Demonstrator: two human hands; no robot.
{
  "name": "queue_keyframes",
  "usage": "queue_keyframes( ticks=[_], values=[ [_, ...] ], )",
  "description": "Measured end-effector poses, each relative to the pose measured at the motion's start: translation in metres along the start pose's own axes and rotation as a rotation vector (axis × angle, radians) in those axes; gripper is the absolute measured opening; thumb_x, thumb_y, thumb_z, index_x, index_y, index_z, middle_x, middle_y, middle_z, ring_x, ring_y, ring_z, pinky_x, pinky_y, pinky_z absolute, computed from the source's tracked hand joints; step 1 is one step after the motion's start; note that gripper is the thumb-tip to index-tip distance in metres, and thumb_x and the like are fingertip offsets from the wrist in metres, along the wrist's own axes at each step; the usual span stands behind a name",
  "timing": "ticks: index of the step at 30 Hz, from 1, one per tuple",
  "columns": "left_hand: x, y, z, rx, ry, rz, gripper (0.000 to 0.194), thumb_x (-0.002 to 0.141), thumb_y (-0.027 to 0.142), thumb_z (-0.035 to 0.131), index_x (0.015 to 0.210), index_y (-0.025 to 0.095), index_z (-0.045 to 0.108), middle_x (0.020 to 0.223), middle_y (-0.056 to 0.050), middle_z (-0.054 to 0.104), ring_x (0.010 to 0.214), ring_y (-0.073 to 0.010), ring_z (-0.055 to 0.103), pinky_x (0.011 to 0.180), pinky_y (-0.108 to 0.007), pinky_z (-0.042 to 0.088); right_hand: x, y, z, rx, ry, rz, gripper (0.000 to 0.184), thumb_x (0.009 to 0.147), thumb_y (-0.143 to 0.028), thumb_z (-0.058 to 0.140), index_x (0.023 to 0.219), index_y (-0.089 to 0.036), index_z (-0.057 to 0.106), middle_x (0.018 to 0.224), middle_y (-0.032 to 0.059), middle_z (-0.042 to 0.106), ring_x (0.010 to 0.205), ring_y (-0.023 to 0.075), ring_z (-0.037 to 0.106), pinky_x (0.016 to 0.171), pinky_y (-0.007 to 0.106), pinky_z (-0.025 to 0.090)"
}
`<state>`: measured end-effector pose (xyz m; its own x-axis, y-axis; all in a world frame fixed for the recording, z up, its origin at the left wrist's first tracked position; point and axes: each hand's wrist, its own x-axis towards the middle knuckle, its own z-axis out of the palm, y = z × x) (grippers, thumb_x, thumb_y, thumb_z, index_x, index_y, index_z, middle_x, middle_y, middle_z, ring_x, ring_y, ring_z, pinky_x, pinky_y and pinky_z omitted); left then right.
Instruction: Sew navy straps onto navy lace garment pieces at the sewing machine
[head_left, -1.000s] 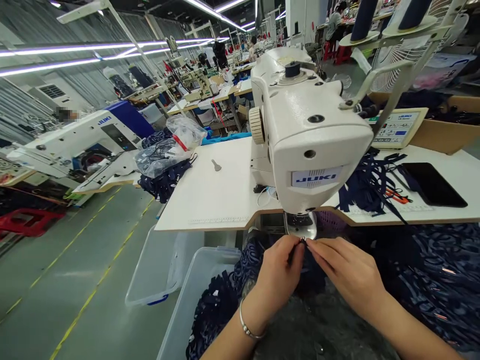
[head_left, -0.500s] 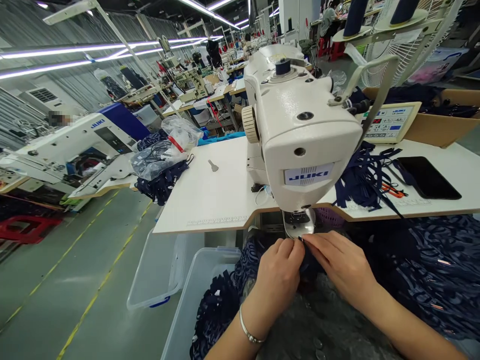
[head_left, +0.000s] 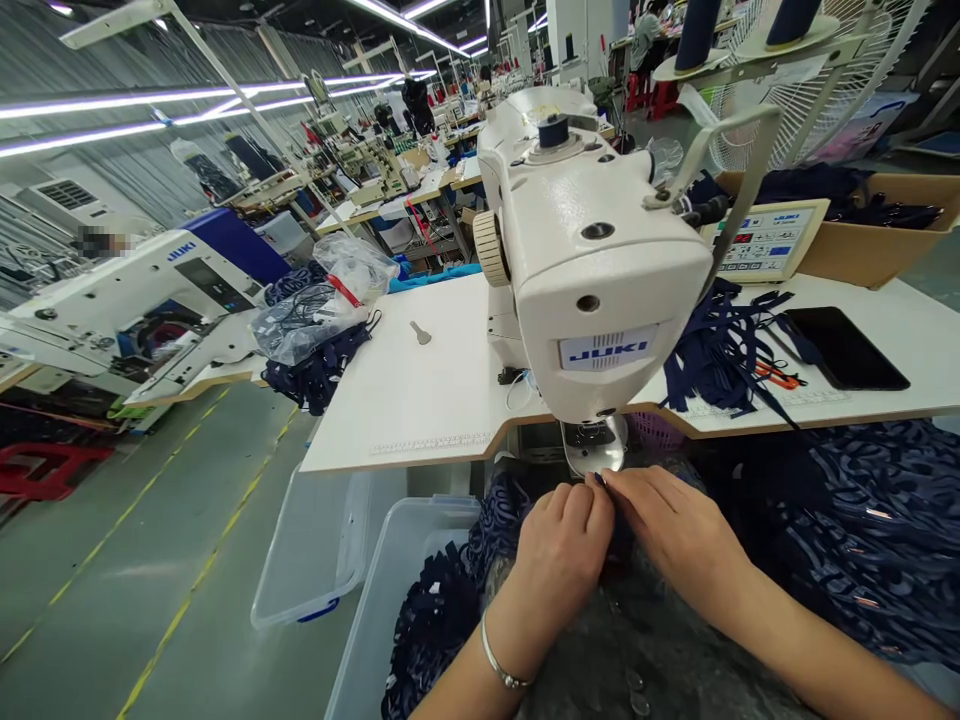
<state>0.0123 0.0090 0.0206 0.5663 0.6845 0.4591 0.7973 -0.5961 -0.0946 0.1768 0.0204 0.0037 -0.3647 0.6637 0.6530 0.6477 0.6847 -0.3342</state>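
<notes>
Just in front of the sewing machine (head_left: 611, 240), my left hand (head_left: 564, 545) and my right hand (head_left: 679, 525) meet with fingertips pinched together. Between them shows the tip of a small dark navy fabric piece (head_left: 600, 481); the rest is hidden by my fingers. The machine's shiny metal bed (head_left: 611, 455) lies just beyond the fingertips, below the needle area. Navy patterned fabric (head_left: 499, 520) hangs left of my left hand, and more patterned garments (head_left: 862, 540) are heaped to the right of my right hand.
On the white table (head_left: 427, 400) lie a flat metal key-like piece (head_left: 421, 333), navy strips (head_left: 712, 350), orange-handled snips (head_left: 778, 375) and a black phone (head_left: 847, 347). A control panel (head_left: 769, 240) stands behind them. Clear plastic bins (head_left: 431, 515) sit below the table's left side.
The view has shifted slightly. My hands stay pinched together at the same spot before the machine, with the right-hand fingers tilted a little differently around the dark piece.
</notes>
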Motion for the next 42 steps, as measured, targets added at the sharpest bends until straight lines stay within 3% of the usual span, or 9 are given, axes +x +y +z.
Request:
queue_keyframes(
  ticks=[4, 8, 11, 18, 24, 28, 31, 37, 42],
  values=[
    [0.0, 0.001, -0.001, -0.022, -0.052, -0.044, 0.022, 0.094, 0.007, 0.038, 0.106, 0.01, 0.055, 0.08, -0.004, 0.058, 0.067, -0.0184, 0.055, 0.055, -0.031, 0.044, -0.003, 0.004, -0.003, 0.181, -0.082, 0.102, 0.031, 0.099, -0.012, 0.039, 0.125, -0.019, 0.055, 0.107, 0.0086, 0.071, 0.097, 0.0213, 0.069, 0.086, 0.036, 0.058],
    [0.001, 0.0, -0.001, -0.032, -0.069, -0.057, 0.019, 0.096, 0.016, 0.046, 0.112, 0.014, 0.055, 0.076, -0.001, 0.058, 0.065, -0.0175, 0.055, 0.053, -0.032, 0.04, -0.002, 0.012, -0.01, 0.379, -0.23, 0.338, 0.036, 0.101, -0.021, 0.04, 0.137, -0.023, 0.044, 0.104, 0.0036, 0.073, 0.094, 0.0172, 0.071, 0.078, 0.026, 0.06],
    [0.003, 0.0, 0.0, -0.06, -0.089, -0.063, 0.009, 0.096, 0.018, 0.048, 0.099, 0.018, 0.057, 0.072, 0.001, 0.056, 0.063, -0.0172, 0.054, 0.051, -0.032, 0.037, -0.001, 0.016, -0.014, 0.437, -0.324, 0.378, 0.026, 0.1, -0.024, 0.043, 0.122, -0.026, 0.057, 0.101, 0.0006, 0.072, 0.092, 0.0175, 0.071, 0.08, 0.027, 0.058],
    [0.002, 0.006, 0.005, -0.187, -0.017, -0.155, 0.017, 0.1, 0.022, 0.043, 0.111, 0.015, 0.054, 0.072, 0.001, 0.062, 0.061, -0.0154, 0.055, 0.052, -0.031, 0.037, -0.002, 0.009, -0.011, 0.342, -0.119, 0.607, 0.017, 0.1, -0.031, 0.042, 0.103, -0.025, 0.058, 0.088, 0.0003, 0.068, 0.075, 0.0162, 0.067, 0.062, 0.024, 0.053],
    [-0.004, -0.001, 0.006, -0.279, -0.004, -0.151, 0.015, 0.098, 0.018, 0.048, 0.106, 0.022, 0.059, 0.069, 0.002, 0.064, 0.059, -0.0144, 0.055, 0.054, -0.028, 0.037, -0.002, 0.015, -0.013, 0.374, -0.163, 0.421, 0.017, 0.099, -0.029, 0.047, 0.114, -0.026, 0.054, 0.09, 0.0018, 0.065, 0.078, 0.0173, 0.065, 0.071, 0.027, 0.054],
    [-0.002, -0.006, 0.002, -0.39, -0.174, -0.225, 0.013, 0.098, 0.023, 0.049, 0.095, 0.022, 0.062, 0.078, 0.002, 0.068, 0.069, -0.0147, 0.062, 0.061, -0.027, 0.043, -0.007, 0.018, -0.016, 0.355, -0.355, 0.195, 0.014, 0.1, -0.029, 0.048, 0.104, -0.024, 0.061, 0.097, 0.0048, 0.064, 0.089, 0.0204, 0.062, 0.08, 0.033, 0.052],
    [0.0, -0.011, 0.003, -0.45, -0.29, -0.232, 0.01, 0.095, 0.025, 0.054, 0.092, 0.023, 0.063, 0.081, 0.002, 0.069, 0.073, -0.016, 0.062, 0.065, -0.028, 0.046, -0.013, 0.021, -0.014, 0.366, -0.379, 0.183, 0.021, 0.101, -0.026, 0.044, 0.096, -0.022, 0.064, 0.093, 0.0051, 0.064, 0.086, 0.0202, 0.061, 0.079, 0.034, 0.05],
    [-0.012, -0.025, 0.016, -0.523, -0.317, -0.529, 0.021, 0.094, 0.021, 0.053, 0.111, 0.014, 0.063, 0.11, -0.013, 0.068, 0.106, -0.0279, 0.062, 0.097, -0.046, 0.044, -0.02, 0.038, -0.007, 0.596, -0.367, 0.561, 0.023, 0.095, -0.037, 0.056, 0.083, -0.023, 0.07, 0.082, 0.0019, 0.065, 0.077, 0.0182, 0.061, 0.07, 0.029, 0.048],
    [-0.017, -0.013, 0.025, -0.952, -0.442, -0.549, 0.021, 0.093, 0.037, 0.056, 0.101, 0.021, 0.068, 0.087, -0.002, 0.071, 0.078, -0.0162, 0.065, 0.067, -0.024, 0.049, -0.025, 0.031, 0.008, 0.899, -0.342, 0.838, 0.027, 0.089, -0.045, 0.061, 0.081, -0.022, 0.073, 0.081, 0.0016, 0.065, 0.078, 0.0188, 0.061, 0.07, 0.028, 0.046]
  ],
)
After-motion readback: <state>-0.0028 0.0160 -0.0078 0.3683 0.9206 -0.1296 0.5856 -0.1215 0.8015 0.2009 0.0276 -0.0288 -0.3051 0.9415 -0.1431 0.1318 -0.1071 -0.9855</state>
